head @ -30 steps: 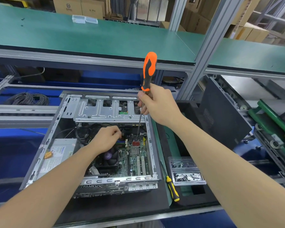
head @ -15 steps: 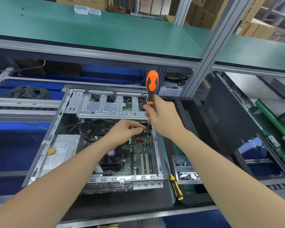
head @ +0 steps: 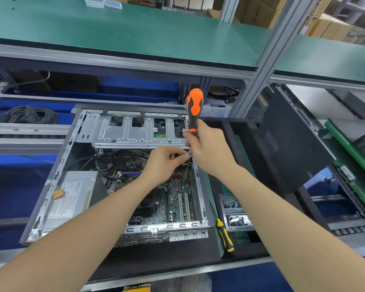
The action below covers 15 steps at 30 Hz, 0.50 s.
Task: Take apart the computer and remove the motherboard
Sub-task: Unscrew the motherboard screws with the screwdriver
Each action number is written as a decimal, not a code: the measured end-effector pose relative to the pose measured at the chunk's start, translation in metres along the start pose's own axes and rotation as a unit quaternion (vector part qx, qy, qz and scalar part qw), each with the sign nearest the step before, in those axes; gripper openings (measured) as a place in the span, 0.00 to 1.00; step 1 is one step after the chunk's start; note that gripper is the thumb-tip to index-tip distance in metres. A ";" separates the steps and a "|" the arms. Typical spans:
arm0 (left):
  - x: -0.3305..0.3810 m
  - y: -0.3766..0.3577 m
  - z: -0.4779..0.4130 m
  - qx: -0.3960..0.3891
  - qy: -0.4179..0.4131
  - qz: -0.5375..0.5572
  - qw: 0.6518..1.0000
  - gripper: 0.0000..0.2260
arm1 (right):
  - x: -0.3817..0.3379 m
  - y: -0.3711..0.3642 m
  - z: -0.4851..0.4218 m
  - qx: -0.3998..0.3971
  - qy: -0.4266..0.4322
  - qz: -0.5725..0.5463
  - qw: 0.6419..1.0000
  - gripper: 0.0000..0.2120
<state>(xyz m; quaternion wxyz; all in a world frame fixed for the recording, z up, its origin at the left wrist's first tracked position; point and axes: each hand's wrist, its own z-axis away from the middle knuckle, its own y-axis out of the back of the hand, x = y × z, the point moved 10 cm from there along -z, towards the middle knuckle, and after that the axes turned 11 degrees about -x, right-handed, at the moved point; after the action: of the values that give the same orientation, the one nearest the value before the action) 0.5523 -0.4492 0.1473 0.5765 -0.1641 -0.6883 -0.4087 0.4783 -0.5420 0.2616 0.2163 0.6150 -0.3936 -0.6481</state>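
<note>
Clamping orange screwdriver, R hand; L hand grip curled by shaft, hold unclear; PSU label illegible.

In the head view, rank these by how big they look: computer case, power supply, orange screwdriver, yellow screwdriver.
1. computer case
2. power supply
3. orange screwdriver and yellow screwdriver: too close to rank. The orange one is held higher, nearer the camera, and its shaft is mostly hidden.
</note>
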 end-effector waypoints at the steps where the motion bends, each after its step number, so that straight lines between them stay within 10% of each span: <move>1: 0.001 0.000 0.000 0.001 -0.001 -0.003 1.000 0.04 | 0.000 0.001 0.000 0.001 0.000 0.001 1.000 0.07; 15: 0.006 0.002 0.003 0.013 -0.013 -0.011 1.000 0.05 | -0.001 0.000 0.000 -0.010 -0.003 0.004 1.000 0.08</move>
<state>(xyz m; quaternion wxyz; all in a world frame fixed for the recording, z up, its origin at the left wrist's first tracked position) 0.5505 -0.4474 0.1538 0.5647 -0.1541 -0.7031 -0.4037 0.4790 -0.5409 0.2623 0.2241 0.6092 -0.3902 -0.6530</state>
